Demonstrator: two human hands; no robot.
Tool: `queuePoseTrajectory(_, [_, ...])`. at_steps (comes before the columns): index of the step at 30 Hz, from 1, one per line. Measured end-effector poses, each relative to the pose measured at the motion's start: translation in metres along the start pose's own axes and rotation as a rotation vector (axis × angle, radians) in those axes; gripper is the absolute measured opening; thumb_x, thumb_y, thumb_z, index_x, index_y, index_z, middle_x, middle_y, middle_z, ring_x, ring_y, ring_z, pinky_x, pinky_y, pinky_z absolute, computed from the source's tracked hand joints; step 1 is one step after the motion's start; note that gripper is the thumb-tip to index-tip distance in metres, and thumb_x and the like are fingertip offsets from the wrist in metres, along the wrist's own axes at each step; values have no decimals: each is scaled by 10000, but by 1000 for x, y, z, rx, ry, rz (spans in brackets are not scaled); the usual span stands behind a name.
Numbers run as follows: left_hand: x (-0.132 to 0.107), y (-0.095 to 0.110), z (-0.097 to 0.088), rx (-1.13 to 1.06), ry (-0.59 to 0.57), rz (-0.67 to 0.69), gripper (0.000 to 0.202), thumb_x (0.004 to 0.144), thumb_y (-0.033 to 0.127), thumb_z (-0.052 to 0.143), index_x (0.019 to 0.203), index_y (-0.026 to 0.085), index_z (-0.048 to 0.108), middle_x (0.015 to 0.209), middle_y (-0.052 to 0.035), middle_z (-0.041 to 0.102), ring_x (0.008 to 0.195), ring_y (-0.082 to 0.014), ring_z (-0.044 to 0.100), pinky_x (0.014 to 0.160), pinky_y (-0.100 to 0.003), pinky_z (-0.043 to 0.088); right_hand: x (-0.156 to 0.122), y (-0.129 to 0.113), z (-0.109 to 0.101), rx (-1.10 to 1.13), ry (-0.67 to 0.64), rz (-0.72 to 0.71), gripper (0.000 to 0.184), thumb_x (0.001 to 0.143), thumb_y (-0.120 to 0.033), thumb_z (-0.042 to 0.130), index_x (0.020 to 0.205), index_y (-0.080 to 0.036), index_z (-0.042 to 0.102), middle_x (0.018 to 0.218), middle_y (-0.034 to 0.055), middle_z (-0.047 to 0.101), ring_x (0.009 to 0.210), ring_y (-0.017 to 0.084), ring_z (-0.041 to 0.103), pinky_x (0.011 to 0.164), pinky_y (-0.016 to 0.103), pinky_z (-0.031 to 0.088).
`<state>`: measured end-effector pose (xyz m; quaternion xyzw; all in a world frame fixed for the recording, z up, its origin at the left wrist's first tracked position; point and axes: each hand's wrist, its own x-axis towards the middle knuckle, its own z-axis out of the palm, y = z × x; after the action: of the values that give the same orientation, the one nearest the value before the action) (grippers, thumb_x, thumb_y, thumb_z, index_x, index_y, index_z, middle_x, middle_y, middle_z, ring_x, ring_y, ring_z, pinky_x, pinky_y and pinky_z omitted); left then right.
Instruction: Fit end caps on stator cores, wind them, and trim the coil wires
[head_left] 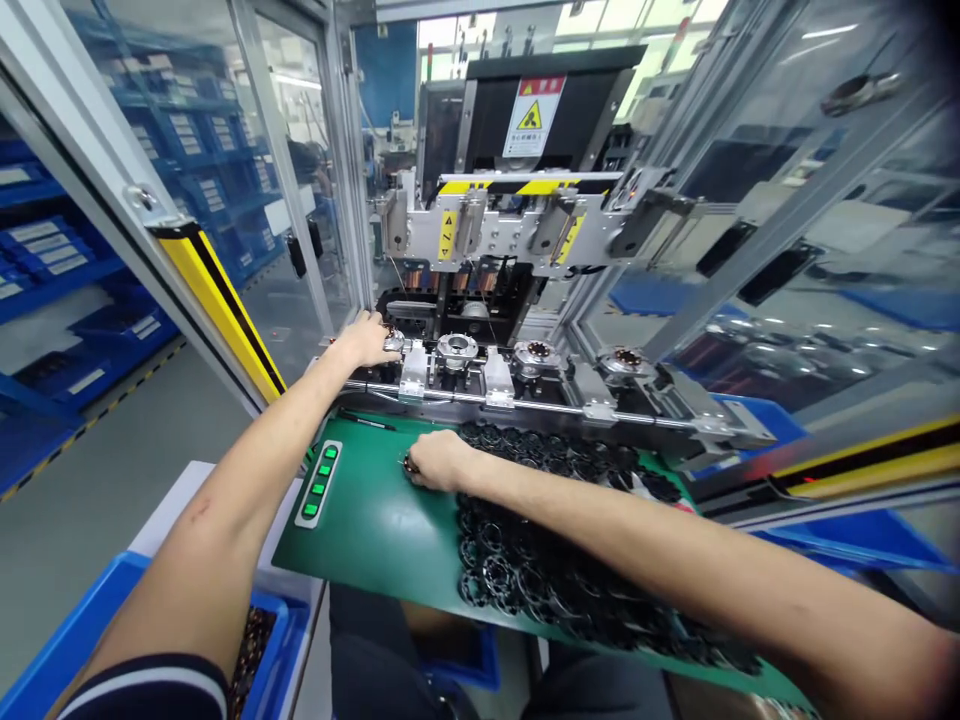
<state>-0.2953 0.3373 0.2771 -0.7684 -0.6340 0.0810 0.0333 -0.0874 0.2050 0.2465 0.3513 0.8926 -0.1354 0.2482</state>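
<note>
My left hand (367, 340) reaches to the leftmost station of the machine. Its thumb and fingers are curved around a motor stator (392, 340), which is partly hidden under them. Lower down, just above the green mat (367, 500), my right hand (437, 460) is closed on another small round stator (409, 464). Only the dark edge of that part and some fine wire ends show. To the right of my left hand, a round metal holder (456, 348) shows an open centre. Two further holders carry copper-coloured stators (537, 350) (625, 358).
Many black ring-shaped parts (499, 575) cover the mat's right side, under my right forearm. A pen (367, 421) and a panel of green-lit buttons (319, 485) are at the left. Above the stations hangs a metal clamp plate (502, 235). Yellow light-curtain posts (221, 310) flank the opening.
</note>
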Motion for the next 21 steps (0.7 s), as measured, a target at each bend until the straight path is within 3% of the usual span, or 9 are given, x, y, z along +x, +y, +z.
queuePoseTrajectory(3, [3, 3, -6, 3, -44, 6, 500, 1136, 543, 841, 1475, 179, 786, 1667, -171, 707, 1587, -386, 658, 1332, -656, 575, -15, -3, 1, -35, 73, -17, 357, 1189, -433, 818, 1420, -161, 821, 1445, 137, 840, 1322, 293, 835, 1186, 550, 706])
queuePoseTrajectory(7, [3, -4, -33, -20, 11, 21, 470, 1126, 494, 868, 1465, 178, 787, 1630, -162, 727, 1526, -370, 700, 1289, -633, 619, -80, 22, -13, -26, 203, -19, 402, 1202, -417, 759, 1546, -235, 857, 1359, 175, 912, 1322, 385, 888, 1157, 534, 703])
queuePoseTrajectory(11, [-29, -16, -62, -82, 234, 33, 457, 1182, 487, 774, 1514, 174, 750, 1728, -177, 642, 1614, -390, 617, 1331, -654, 569, -166, 98, -11, 57, 320, 92, 421, 1180, -430, 734, 1546, -284, 882, 1267, 133, 949, 1136, 370, 932, 1033, 494, 716])
queuePoseTrajectory(13, [-61, -13, -60, -126, 261, 104, 373, 1220, 464, 684, 1420, 164, 781, 1668, -168, 667, 1609, -370, 605, 1366, -628, 524, -200, 148, -5, 117, 373, 212, 422, 1158, -448, 732, 1514, -296, 899, 1131, 111, 957, 992, 348, 924, 915, 468, 700])
queuePoseTrajectory(15, [-99, -2, -39, -176, 177, 222, 358, 1225, 460, 615, 1197, 196, 855, 1511, -135, 734, 1466, -325, 693, 1312, -506, 561, -221, 193, -1, 157, 413, 337, 400, 1149, -390, 730, 1468, -241, 918, 1083, 141, 944, 927, 325, 900, 871, 445, 663])
queuePoseTrajectory(17, [-134, 16, -3, -213, 60, 290, 346, 1168, 485, 667, 1069, 245, 895, 1356, -101, 794, 1200, -287, 794, 1085, -417, 648, -226, 229, 1, 187, 440, 432, 396, 1164, -316, 702, 1479, -180, 901, 1015, 157, 919, 883, 294, 869, 875, 423, 639])
queuePoseTrajectory(19, [-161, 34, 39, -229, -6, 295, 276, 1094, 438, 727, 971, 256, 895, 1225, -94, 832, 1086, -282, 825, 960, -393, 659, -219, 257, 1, 195, 463, 522, 417, 1173, -278, 709, 1550, -159, 842, 990, 134, 892, 911, 277, 849, 925, 413, 640])
queuePoseTrajectory(21, [-178, 51, 75, -235, -21, 257, 240, 1080, 391, 720, 975, 262, 894, 1168, -95, 850, 1059, -289, 841, 910, -390, 663, -202, 278, 2, 197, 486, 606, 440, 1176, -293, 759, 1594, -156, 772, 1131, 127, 878, 1035, 269, 842, 1004, 428, 670])
